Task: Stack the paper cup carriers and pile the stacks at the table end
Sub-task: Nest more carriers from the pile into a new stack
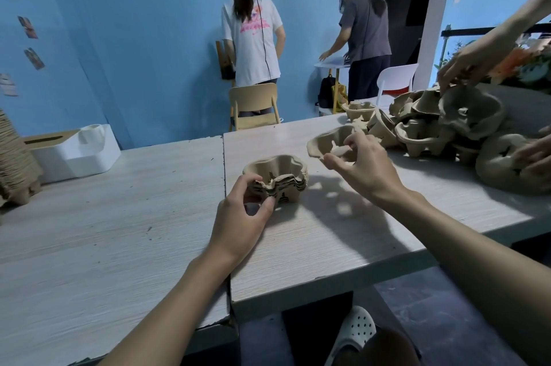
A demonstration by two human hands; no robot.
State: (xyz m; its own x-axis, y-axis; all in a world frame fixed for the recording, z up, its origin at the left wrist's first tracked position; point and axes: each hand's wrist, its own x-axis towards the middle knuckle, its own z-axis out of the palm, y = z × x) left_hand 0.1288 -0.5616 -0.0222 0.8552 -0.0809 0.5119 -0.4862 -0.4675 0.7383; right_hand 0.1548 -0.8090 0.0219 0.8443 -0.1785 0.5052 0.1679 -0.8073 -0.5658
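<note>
The fingers (252, 179) of the left hand (243, 213) curl round the near edge of a short stack (278, 179) of carriers. It sits open side up on the worktop (119, 231). The right hand (362, 166) pinches one carrier (328, 142) by its middle. It is held up just right of the stack, tipped, with its long side going left to right. Behind it lies a messy heap (441, 124), and another person's hand (465, 63) touches it. A white box (80, 151) sits far left. The wall (134, 37) is blue.

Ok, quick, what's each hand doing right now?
Left hand: grips the near edge of the carrier stack on the table.
Right hand: pinches a single cup carrier, held above the table.
</note>
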